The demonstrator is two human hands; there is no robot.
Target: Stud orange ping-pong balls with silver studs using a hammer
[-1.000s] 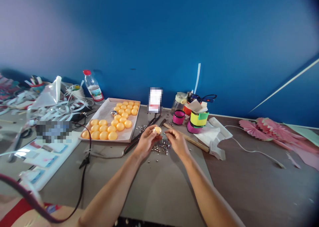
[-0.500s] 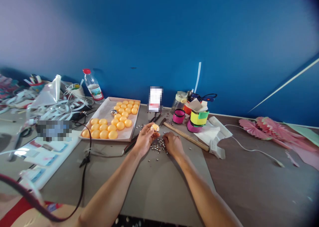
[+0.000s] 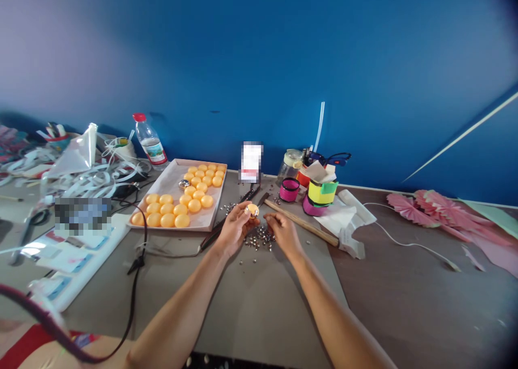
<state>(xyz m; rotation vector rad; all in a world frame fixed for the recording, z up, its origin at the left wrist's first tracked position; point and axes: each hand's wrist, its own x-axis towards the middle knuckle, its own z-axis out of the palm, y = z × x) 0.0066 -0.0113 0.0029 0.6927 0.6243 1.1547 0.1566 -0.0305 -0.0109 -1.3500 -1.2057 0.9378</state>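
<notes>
My left hand [image 3: 236, 229] grips an orange ball [image 3: 252, 211] whose surface carries shiny silver studs. Close by on the right, my right hand [image 3: 282, 230] has its thumb and fingertips pinched together; whatever they hold is too small to make out. Between and below the hands lies a scattered heap of small silver studs [image 3: 256, 241] on the grey mat [image 3: 259, 309]. A shallow box [image 3: 162, 179] left of my hands contains many plain orange balls [image 3: 181, 220] and one ball covered in silver studs [image 3: 184, 184].
A hammer [image 3: 301, 224] lies behind my right hand. Beyond it stand a pink cup [image 3: 289, 190], a yellow-and-pink container [image 3: 321, 195] and a glass jar [image 3: 290, 164]. A bottle [image 3: 151, 145], a power strip [image 3: 81, 272] and dark cables [image 3: 136, 282] occupy the left.
My right hand has lifted from the pile of studs and moved slightly up, its fingertips now pointing toward the ball. My left hand keeps hold of the ball, which is turned slightly.
</notes>
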